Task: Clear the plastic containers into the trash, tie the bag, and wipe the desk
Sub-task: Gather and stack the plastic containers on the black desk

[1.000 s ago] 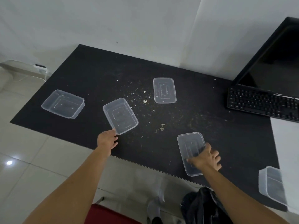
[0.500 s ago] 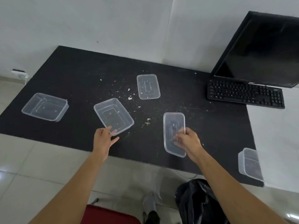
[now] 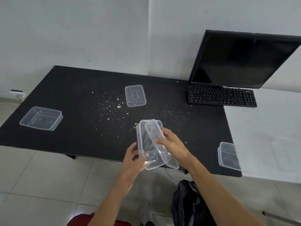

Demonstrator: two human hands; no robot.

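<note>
Head view, the only one we've got. Both hands are up over the near edge of the desk (image 3: 73, 95), and both are busy. The left hand (image 3: 132, 160) has its fingers curled around the lower end of a clear tub (image 3: 141, 139), thumb on the outside wall. The right hand (image 3: 172, 144) pinches a second piece (image 3: 171, 162) by its long edge. Whether that is a lid or a shallow tub I cannot tell. It sits tilted into the tub's mouth, the two touching and overlapping, not yet seated.

So I'd call this the clearing step, with the person stacking a pair before dropping it. The bag (image 3: 189, 203) sits dark and slumped on the floor, below the desk edge and to the right of the hands. The next move looks like swinging the pair down and right, and the bag's mouth may need opening, since I can't see it gaping.

There's plenty left. A left tub (image 3: 40, 118) sits well apart near the far left corner, a flat piece (image 3: 135, 95) lies beside the crumbs (image 3: 118, 106), and a right tub (image 3: 228, 156) sits at the desk's right edge. Tying and wiping look a long way off. The wipe will have to work around the keyboard (image 3: 221, 96) and monitor (image 3: 241, 59).
</note>
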